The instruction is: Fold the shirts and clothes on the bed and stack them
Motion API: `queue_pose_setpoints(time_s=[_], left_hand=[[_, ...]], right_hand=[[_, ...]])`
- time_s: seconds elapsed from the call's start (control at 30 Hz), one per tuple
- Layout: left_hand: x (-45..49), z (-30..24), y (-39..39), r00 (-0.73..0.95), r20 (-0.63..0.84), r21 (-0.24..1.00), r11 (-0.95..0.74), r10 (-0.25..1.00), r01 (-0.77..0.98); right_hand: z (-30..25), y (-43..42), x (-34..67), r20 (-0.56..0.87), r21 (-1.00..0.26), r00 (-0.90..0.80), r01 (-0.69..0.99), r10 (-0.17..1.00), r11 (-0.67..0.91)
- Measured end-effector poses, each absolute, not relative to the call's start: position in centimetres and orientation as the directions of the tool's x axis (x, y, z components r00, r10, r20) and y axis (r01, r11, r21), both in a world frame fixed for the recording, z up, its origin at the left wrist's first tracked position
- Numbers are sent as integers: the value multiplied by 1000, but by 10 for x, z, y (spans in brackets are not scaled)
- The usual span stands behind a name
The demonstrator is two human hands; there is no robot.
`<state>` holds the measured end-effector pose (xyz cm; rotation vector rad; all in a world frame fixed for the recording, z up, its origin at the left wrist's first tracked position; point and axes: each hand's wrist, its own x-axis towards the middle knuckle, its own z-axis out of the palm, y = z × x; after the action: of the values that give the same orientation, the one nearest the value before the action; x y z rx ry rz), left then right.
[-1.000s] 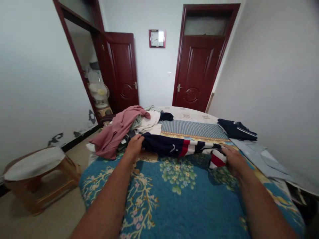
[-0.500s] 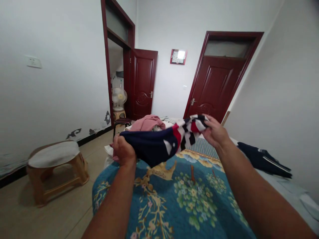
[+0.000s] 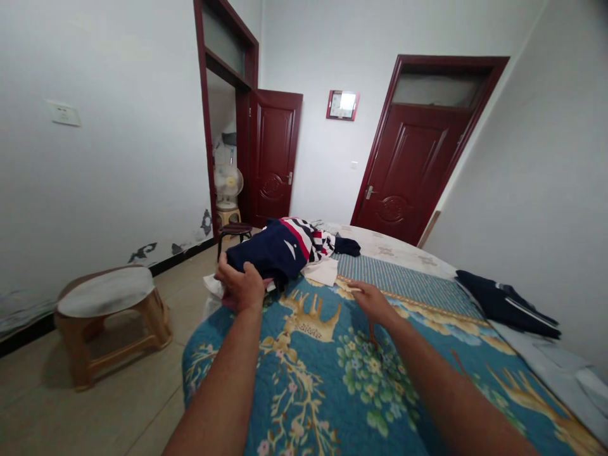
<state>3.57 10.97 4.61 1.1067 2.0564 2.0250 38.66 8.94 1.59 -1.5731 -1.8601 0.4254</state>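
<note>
A navy long-sleeved top with a red band and a black, white and red patterned part lies loosely over the clothes at the far left of the bed. One dark sleeve stretches to the right. My left hand is at the top's near left edge, thumb and fingers apart; whether it touches the cloth I cannot tell. My right hand hovers over the blue flowered bedspread, fingers stretched out to the left and nothing in them. A pale cloth lies between the top and my right hand.
A folded dark garment lies at the bed's right side. On the floor at left stands a plastic stool with a pale seat. Beyond the bed are a small dark stool, a fan and two red doors, the left one ajar.
The top was stretched in the air between both hands; now it lies spread on the clothes. My right hand has let go of it and moved down and left. The pink cloth is mostly covered.
</note>
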Motion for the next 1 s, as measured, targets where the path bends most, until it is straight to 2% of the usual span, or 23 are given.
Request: queue_pose_setpoints(time_s=[0.07,0.2,0.33,0.43,0.5,0.6,0.7,0.83,0.9,1.0], left_hand=[[38,50,107,-740,490,861,-127,461,492],[41,62,99,-683,579,794,-120,446,595],[56,69,91,-475,744,632,-265,470,728],[83,60,96,-280,812,521,-420,513,743],[106,46,103,-165,790,510,-483,591,711],[135,16,110,46,678,513,-518,733,684],[147,-7,114,209,567,494,-532,797,688],[142,-12,117,202,425,539,-426,882,727],[138,-9,119,157,355,568,-346,921,747],[135,-7,120,118,317,582,-291,941,759]], right_hand=[[2,68,414,270,-608,-71,761,960,227],[-3,31,474,256,-594,-27,784,966,179],[1,-12,525,253,-509,102,860,962,43],[1,-42,555,276,-415,293,895,915,-161],[-2,-59,572,318,-332,444,880,838,-340],[-7,-78,596,331,-236,656,754,679,-614],[-11,-93,618,336,-206,789,595,515,-777],[-14,-104,650,297,-215,880,440,371,-872],[-16,-108,665,247,-205,902,405,353,-891],[-16,-113,682,258,-169,891,421,372,-891]])
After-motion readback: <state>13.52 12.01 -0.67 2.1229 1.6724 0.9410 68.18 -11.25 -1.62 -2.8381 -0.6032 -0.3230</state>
